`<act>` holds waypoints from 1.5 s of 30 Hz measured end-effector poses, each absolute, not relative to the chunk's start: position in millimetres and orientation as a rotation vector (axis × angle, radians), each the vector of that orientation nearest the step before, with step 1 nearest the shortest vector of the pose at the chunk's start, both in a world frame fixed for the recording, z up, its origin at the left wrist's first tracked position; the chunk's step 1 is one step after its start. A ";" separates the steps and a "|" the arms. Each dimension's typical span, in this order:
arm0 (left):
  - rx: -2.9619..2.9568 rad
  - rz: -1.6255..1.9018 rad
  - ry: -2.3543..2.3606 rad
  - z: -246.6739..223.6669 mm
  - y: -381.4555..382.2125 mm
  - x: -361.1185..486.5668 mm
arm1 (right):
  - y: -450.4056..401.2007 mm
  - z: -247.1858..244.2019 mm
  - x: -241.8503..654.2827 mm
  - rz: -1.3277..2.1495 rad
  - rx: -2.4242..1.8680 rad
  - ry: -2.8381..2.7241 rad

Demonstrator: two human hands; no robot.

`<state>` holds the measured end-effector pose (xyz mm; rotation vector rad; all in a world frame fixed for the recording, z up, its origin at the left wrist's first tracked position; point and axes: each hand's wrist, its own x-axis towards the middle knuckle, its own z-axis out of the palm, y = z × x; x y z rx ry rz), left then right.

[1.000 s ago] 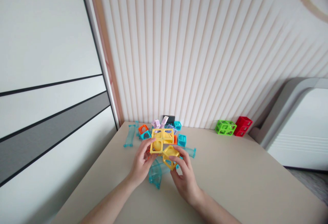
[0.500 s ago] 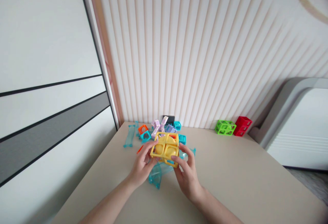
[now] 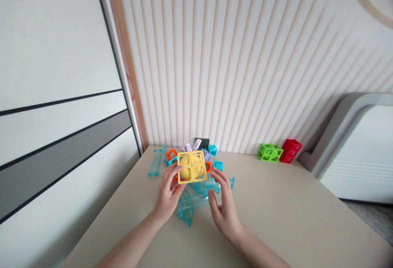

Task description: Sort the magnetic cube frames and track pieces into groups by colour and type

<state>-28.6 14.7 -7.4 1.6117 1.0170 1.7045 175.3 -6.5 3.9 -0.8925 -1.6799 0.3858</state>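
A yellow block [image 3: 192, 166] of joined open-framed cubes, with rounded shapes inside, is held up over the table by my left hand [image 3: 168, 192], whose fingers grip its left side. My right hand [image 3: 223, 202] is off to the right of the block, fingers apart and curved, touching nothing. Beneath and between the hands lie translucent teal track pieces [image 3: 186, 208]. Just behind the yellow block, an orange cube [image 3: 208, 166] and a teal cube [image 3: 217, 165] show on the right. It partly hides the pale purple pieces [image 3: 197, 144] behind it.
A green block [image 3: 269, 152] and a red block [image 3: 291, 151] stand at the table's back right. Another orange cube [image 3: 171, 155] and a straight teal track [image 3: 156, 162] lie at the back left. A black item [image 3: 202, 142] rests by the ribbed wall [image 3: 199, 63].
My right hand has let go of the yellow block and opened. With my left hand on it, the block has shifted slightly left and turned to show a flat, four-window face.
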 end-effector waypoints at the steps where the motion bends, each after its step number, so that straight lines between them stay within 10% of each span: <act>1: 1.617 1.700 1.019 -7.8 14.6 -28.8 | -6.0 5.1 175.1 0.441 -0.902 -1.655; 14: 1.797 1.456 0.823 -16.3 9.3 -30.1 | 1.2 11.6 166.5 1.110 -0.831 -1.286; 45: 1.192 1.314 0.665 22.5 3.5 -27.1 | -10.5 10.7 167.2 1.012 -0.806 -1.500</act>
